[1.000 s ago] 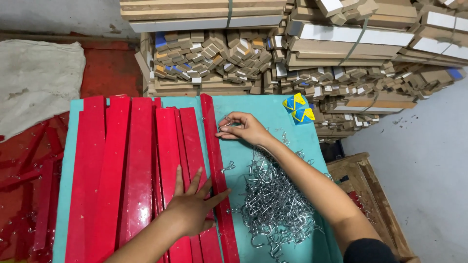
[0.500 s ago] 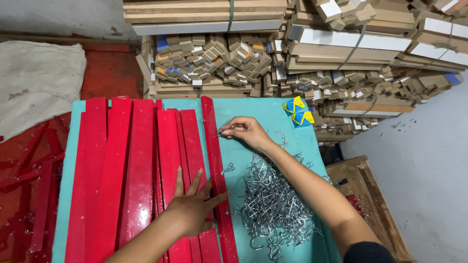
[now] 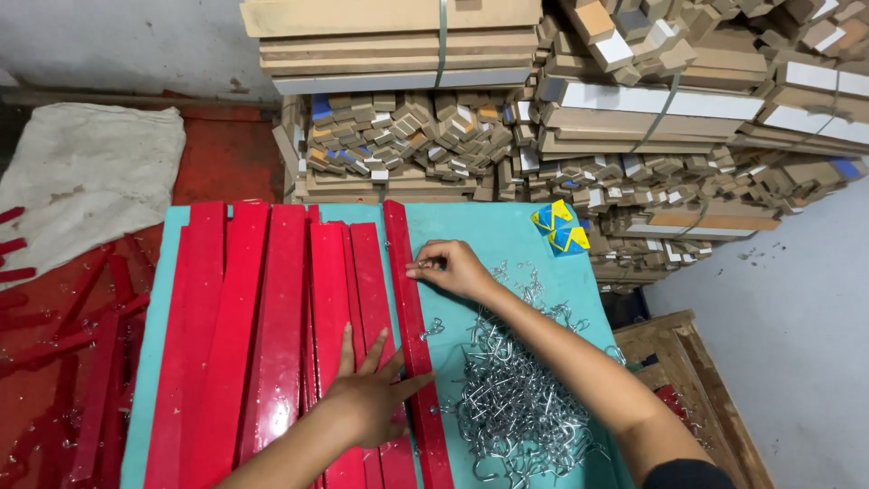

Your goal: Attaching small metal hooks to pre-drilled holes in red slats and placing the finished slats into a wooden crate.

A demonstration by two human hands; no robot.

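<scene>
Several long red painted strips [image 3: 272, 326] lie side by side on a teal table [image 3: 489, 231]. My left hand [image 3: 369, 394] rests flat with spread fingers on the rightmost strips, steadying them. At the edge of the rightmost red strip [image 3: 409, 299], my right hand [image 3: 453, 268] pinches a small metal hook between its fingertips. A heap of silver metal hooks [image 3: 516, 398] lies on the table under my right forearm.
Stacks of bundled wooden boards and small blocks [image 3: 507, 136] rise behind the table. A pale cloth sack [image 3: 81, 172] lies at the left on the red floor, with more red strips [image 3: 54, 353] beside it. A yellow-blue packet [image 3: 559, 228] sits near the table's far edge. A wooden crate [image 3: 688, 362] stands at the right.
My right hand has shifted slightly along the rightmost strip while still pinching the hook. My left hand has stayed in place.
</scene>
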